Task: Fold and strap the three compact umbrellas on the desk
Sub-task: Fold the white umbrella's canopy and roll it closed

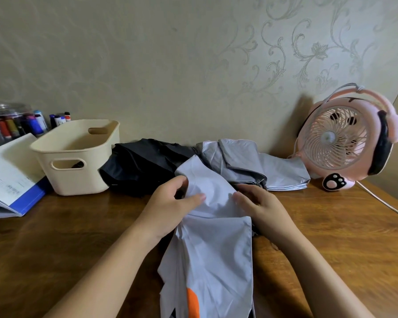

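Left hand (pixel 170 203) and right hand (pixel 261 204) are gripping the pale umbrella (pixel 211 249) between them, its long axis running from the desk's (pixel 78 237) near edge toward the back edge.

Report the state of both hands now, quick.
Left hand: closed, gripping a fold of the pale umbrella.
Right hand: closed, fingers curled round the same umbrella's right edge.

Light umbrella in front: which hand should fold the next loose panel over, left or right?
Right, probably. The left hand pinches the light umbrella near its far end, anchoring it; the right hand lies at the fabric's right edge, placed to sweep it over.
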